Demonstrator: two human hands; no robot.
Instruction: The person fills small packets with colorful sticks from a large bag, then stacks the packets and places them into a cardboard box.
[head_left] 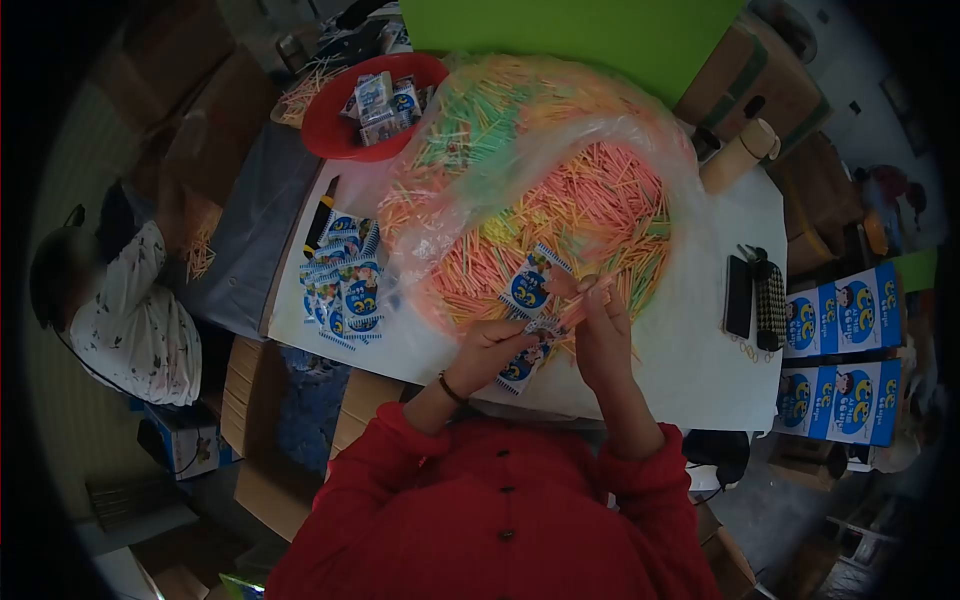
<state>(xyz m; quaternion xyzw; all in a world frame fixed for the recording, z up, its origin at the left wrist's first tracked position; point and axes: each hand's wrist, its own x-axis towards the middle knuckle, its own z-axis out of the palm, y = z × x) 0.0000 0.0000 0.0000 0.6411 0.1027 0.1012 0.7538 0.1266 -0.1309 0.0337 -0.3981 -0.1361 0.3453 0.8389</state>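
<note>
My left hand is closed on a small blue-and-white packet, its end turned toward my other hand. From the right, my right hand pinches a few thin pink sticks close to that packet's end. Another packet lies just beyond my fingers, over the sticks, and a further packet shows below my left fingertips. Behind both hands a big clear plastic bag lies spread wide, full of loose pink, orange, yellow and green sticks.
Filled packets are piled on the left of the white table, beside a yellow-and-black cutter. A red basin holds more packets. A phone and a checked pouch lie right. Another person sits left.
</note>
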